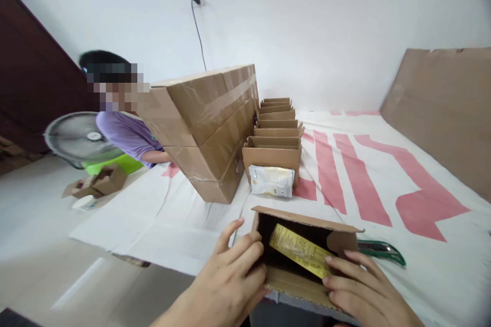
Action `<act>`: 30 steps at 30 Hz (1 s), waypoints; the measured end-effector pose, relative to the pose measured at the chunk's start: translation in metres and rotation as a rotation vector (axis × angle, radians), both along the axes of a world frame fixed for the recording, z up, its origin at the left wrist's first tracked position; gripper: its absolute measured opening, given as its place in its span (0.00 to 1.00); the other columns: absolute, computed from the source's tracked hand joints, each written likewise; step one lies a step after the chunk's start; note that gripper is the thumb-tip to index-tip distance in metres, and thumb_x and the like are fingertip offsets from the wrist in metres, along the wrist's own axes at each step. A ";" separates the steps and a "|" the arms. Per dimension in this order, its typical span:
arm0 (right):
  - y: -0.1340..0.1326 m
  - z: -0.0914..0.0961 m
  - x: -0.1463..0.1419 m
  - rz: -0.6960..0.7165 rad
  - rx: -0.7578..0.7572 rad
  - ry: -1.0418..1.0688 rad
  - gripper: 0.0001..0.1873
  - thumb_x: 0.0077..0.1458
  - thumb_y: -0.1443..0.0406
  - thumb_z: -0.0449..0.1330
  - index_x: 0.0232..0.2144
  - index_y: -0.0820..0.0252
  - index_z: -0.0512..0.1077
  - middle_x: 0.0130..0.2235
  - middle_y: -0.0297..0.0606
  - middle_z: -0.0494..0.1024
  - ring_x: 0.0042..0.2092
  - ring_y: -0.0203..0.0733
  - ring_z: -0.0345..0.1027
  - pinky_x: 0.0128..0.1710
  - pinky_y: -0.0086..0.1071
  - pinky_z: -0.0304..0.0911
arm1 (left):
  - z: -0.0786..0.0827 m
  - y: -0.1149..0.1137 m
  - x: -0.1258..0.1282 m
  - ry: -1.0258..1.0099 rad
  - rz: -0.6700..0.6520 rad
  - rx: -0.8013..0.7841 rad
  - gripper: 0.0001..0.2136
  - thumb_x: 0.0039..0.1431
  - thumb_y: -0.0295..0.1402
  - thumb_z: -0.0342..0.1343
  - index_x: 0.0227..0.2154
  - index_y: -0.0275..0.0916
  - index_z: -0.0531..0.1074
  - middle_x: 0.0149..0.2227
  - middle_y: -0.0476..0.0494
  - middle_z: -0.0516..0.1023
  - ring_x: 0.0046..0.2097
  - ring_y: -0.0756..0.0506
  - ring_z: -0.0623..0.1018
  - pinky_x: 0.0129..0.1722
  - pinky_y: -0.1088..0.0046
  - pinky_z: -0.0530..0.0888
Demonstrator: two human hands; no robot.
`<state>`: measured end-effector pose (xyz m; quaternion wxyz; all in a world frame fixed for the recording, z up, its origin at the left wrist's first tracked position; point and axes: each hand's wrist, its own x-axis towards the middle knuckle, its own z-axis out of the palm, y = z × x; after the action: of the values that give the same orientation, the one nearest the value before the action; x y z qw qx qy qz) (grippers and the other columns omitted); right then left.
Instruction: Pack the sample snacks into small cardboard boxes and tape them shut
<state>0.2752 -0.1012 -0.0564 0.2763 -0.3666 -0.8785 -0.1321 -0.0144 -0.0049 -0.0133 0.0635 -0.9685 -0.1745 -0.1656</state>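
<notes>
In front of me an open cardboard box (307,290) sits at the table's near edge, its flaps raised. My left hand (233,271) grips the left wall of this box, fingers curled over the rim and the forefinger lifted. A slim yellow box (301,249) with printed text lies aslant in the opening. My right hand (360,286) reaches over the right side, its fingertips on the yellow box's lower right end; the thumb is hidden. Just right of the cardboard box lies a green utility knife (383,250), partly covered by it.
A white pouch (271,181) leans on a row of open cardboard boxes (272,156). Left of them stands a stack of taped cartons (215,122). Beyond it is a person in a purple shirt (126,133), near a fan (82,135). A large cardboard sheet (445,112) stands at right.
</notes>
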 end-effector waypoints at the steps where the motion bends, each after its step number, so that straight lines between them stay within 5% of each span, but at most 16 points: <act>1: 0.001 0.002 0.000 -0.014 0.008 -0.014 0.11 0.57 0.56 0.64 0.39 0.54 0.76 0.39 0.34 0.85 0.48 0.44 0.78 0.56 0.35 0.67 | -0.005 0.002 -0.002 -0.016 0.039 0.058 0.02 0.58 0.33 0.58 0.32 0.42 0.73 0.36 0.44 0.77 0.49 0.39 0.76 0.69 0.54 0.43; 6: 0.007 0.009 -0.004 -0.072 0.052 -0.105 0.18 0.54 0.49 0.65 0.38 0.56 0.77 0.39 0.34 0.84 0.47 0.46 0.77 0.54 0.37 0.66 | -0.019 0.006 -0.005 -0.051 0.183 0.152 0.11 0.57 0.45 0.60 0.28 0.43 0.72 0.40 0.42 0.77 0.52 0.35 0.73 0.67 0.53 0.39; 15: 0.003 0.008 -0.001 -0.112 0.066 -0.059 0.17 0.52 0.50 0.67 0.37 0.53 0.76 0.35 0.33 0.80 0.41 0.44 0.73 0.55 0.40 0.62 | -0.023 0.006 -0.010 -0.039 0.162 0.064 0.02 0.60 0.31 0.56 0.32 0.43 0.73 0.49 0.40 0.78 0.66 0.34 0.63 0.67 0.49 0.48; 21: -0.012 -0.003 0.017 -0.183 0.136 0.098 0.10 0.54 0.57 0.67 0.37 0.53 0.75 0.31 0.35 0.79 0.40 0.45 0.72 0.49 0.39 0.67 | -0.025 0.007 -0.012 -0.018 0.104 0.046 0.07 0.60 0.28 0.54 0.38 0.43 0.75 0.49 0.40 0.79 0.66 0.34 0.64 0.66 0.48 0.57; 30: -0.020 -0.008 0.040 -0.372 0.050 0.124 0.18 0.61 0.61 0.59 0.52 0.62 0.72 0.34 0.39 0.77 0.37 0.44 0.69 0.40 0.38 0.63 | -0.024 0.005 -0.007 -0.129 0.114 0.018 0.10 0.60 0.23 0.52 0.38 0.43 0.75 0.49 0.45 0.80 0.66 0.38 0.65 0.68 0.54 0.54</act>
<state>0.3155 -0.1209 -0.0640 0.3096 -0.5231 -0.7733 -0.1801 -0.0214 -0.0002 -0.0370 0.0701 -0.9437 -0.2317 -0.2255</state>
